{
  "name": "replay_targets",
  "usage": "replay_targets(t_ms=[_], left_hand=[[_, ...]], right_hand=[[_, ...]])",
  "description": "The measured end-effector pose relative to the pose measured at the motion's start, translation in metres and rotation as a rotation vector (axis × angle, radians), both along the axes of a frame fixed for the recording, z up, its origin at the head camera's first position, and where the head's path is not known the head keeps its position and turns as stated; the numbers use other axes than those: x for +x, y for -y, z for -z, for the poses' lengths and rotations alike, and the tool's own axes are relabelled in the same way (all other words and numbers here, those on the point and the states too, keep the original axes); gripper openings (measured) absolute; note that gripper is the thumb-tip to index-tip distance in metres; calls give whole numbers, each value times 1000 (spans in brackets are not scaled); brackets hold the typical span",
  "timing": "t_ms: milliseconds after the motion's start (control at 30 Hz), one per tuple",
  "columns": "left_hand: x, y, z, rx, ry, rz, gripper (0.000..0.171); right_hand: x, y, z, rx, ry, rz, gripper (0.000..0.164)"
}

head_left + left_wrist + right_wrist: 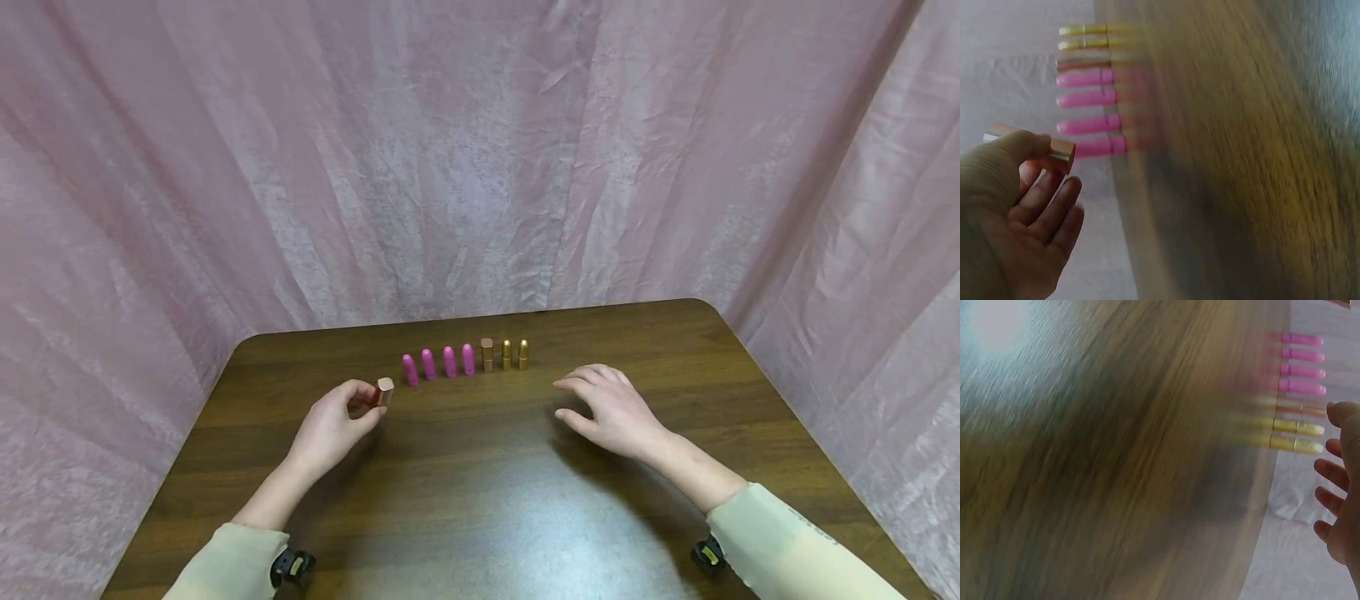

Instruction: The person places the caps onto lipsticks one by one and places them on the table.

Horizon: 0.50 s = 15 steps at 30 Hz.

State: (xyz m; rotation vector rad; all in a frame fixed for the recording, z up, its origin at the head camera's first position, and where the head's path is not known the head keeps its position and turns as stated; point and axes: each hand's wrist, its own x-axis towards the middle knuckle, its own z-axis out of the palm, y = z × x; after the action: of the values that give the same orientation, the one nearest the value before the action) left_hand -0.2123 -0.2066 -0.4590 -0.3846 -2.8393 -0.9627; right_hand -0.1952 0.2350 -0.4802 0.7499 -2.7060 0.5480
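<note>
Between its thumb and fingers, my left hand (330,429) pinches a rose-gold lipstick tube (386,392), held at the left end of a row of upright tubes. In the left wrist view this lipstick tube (1060,153) appears lying across the fingers. The row holds several pink lipstick tubes (450,362), then another rose-gold lipstick tube (487,356), then two gold bullet-shaped lipstick tubes (507,356) at the right end. To the right of the row, my right hand (611,412) is held over the table with its fingers loosely extended and nothing in them.
The tubes stand near the far edge of a dark wooden table (465,475) with rounded corners. Pink velvet curtains (465,167) hang behind it and at both sides. Light glares off the table's front middle.
</note>
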Motion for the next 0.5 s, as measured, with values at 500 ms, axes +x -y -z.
replay_targets(t_ms=[500], left_hand=[[-55, 13, 20, 16, 63, -119, 28]], right_hand=[[-13, -24, 15, 107, 76, 89, 71]])
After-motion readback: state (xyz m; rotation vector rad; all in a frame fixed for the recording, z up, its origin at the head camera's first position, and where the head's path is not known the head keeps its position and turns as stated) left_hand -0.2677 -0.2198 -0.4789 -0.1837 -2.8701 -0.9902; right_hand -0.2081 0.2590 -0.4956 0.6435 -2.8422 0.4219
